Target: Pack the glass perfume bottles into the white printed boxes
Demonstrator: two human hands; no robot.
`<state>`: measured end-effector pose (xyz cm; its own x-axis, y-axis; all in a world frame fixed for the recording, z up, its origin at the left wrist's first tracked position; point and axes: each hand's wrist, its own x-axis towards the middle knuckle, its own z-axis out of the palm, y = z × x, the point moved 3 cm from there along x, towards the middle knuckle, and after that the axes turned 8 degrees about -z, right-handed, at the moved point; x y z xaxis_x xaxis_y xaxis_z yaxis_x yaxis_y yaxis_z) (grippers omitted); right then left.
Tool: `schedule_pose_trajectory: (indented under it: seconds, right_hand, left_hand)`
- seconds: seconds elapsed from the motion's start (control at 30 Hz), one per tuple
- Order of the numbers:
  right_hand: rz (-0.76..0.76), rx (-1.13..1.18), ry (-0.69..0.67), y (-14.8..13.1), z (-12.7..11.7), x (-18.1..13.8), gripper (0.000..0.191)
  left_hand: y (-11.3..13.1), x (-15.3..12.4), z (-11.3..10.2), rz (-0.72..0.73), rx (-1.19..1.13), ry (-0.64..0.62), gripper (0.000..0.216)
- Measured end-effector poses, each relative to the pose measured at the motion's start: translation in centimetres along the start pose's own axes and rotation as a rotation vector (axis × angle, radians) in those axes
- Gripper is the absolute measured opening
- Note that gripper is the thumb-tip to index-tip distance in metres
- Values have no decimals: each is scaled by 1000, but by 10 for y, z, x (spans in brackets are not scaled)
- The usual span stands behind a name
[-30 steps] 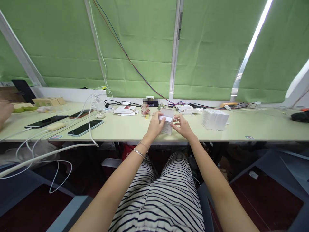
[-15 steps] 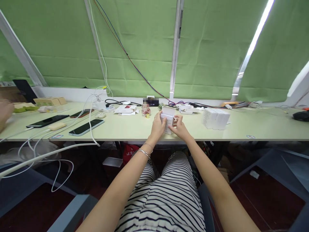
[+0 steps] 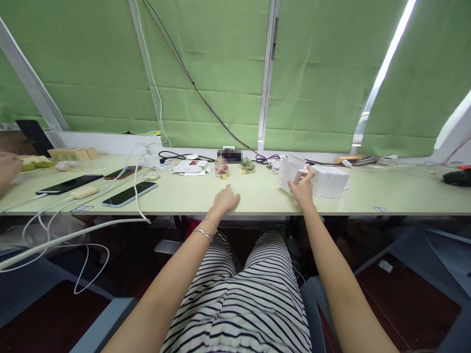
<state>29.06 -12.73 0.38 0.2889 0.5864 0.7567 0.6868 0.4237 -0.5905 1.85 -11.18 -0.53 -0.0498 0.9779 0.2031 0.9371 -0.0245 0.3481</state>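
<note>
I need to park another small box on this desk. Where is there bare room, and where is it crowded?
Bare: desk between left hand and right hand, and right of the white boxes. Crowded: phones and cables on the left, clutter along the back edge.

Looks like an office-type packing or testing workstation: one long pale desk [image 3: 257, 198] against green blinds [image 3: 206, 73], phones on charging cables [image 3: 129, 194] well left of the left hand [image 3: 225, 201], and a row of white boxes [image 3: 329, 180] just beside the right hand [image 3: 303, 189].

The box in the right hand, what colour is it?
White box, seen in the head view.
</note>
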Motion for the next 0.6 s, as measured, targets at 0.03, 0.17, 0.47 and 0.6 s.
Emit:
schedule_pose_trajectory:
  seconds: [0.03,0.17,0.47,0.6]
  right_hand:
    - [24,-40,28,6,-4,0,72]
    - [125,-123,25,20,-6,-5,82]
    - [185,-161,-28,27,0,-5,82]
    - [164,-151,-28,30,1,-4,82]
  left_hand:
    - [-1,0,1,19,53,4,52]
    - [1,-2,5,82,103,32,38]
    - [1,-3,8,120,125,65,38]
    - [1,-4,8,121,128,72,38]
